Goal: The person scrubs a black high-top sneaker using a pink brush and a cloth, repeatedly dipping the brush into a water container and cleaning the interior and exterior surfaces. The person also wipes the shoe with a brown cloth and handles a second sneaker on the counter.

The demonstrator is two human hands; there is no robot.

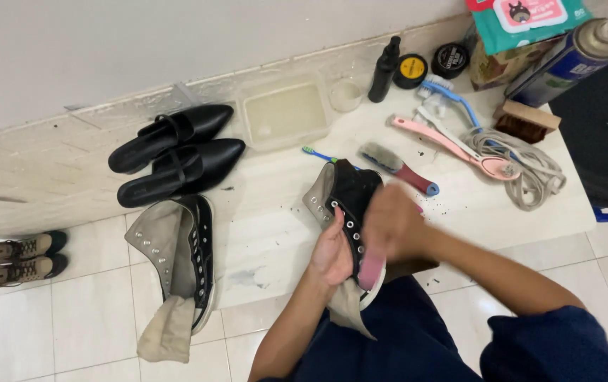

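Meanwhile left hand (332, 253) clasps the black sneaker (352, 205), blurred right hand (389, 223) grips a pink brush (372, 267); its twin sneaker (180, 258) lies unlaced, waiting.

Black high-top sneaker (352, 194) with beige lining, pink brush (372, 267), white table (459, 205)

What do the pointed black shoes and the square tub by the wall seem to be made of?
The pointed black shoes look like smooth leather or imitation leather: their surface has a soft, even sheen. The square tub looks like translucent plastic: the light floor shows dimly through its cloudy walls.
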